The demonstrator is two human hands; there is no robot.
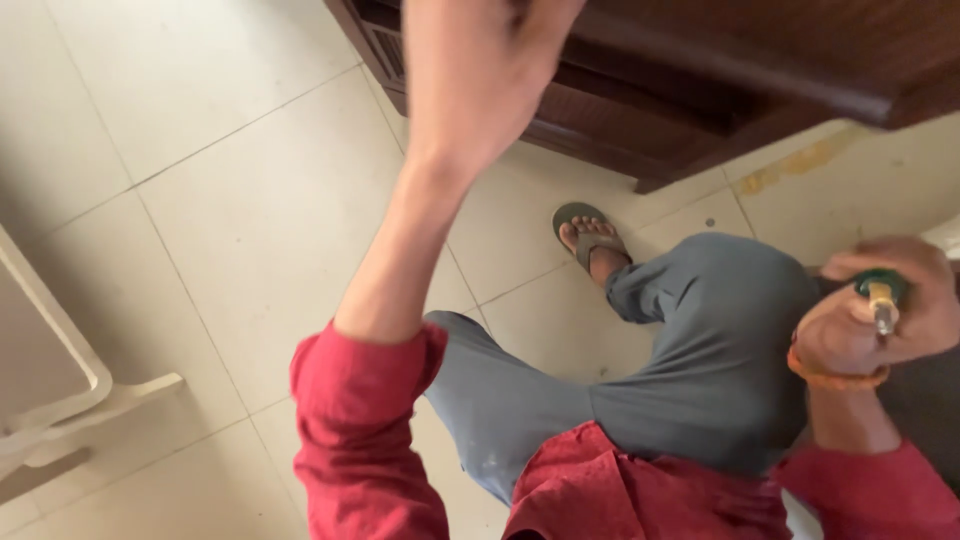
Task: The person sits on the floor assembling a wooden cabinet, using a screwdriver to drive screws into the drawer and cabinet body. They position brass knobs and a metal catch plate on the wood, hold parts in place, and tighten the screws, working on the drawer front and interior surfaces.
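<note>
At the far left, a pale plastic frame point(60, 390), perhaps a chair, stands on the light tiled floor point(230, 200), well apart from both your hands. Moving right, your left hand point(480, 70) reaches up and forward, its forearm bare below a rolled red sleeve point(360, 430). It lies against the lower edge of the dark wooden furniture point(700, 70) at the top of the view; the fingers run out of sight, so you cannot tell whether they are spread or curled. Below it and to the right, your bent knee in grey trousers point(700, 350) sits between the two hands, and your foot in a green sandal point(590, 235) rests on the tile just beside the furniture's base. At the far right, your right hand point(880, 320) is closed around a green-handled screwdriver point(882, 300), its long axis pointing roughly toward the camera, with an orange band point(830, 378) at the wrist. The tool lies well right of the furniture edge that your left hand touches, with the knee in between.
</note>
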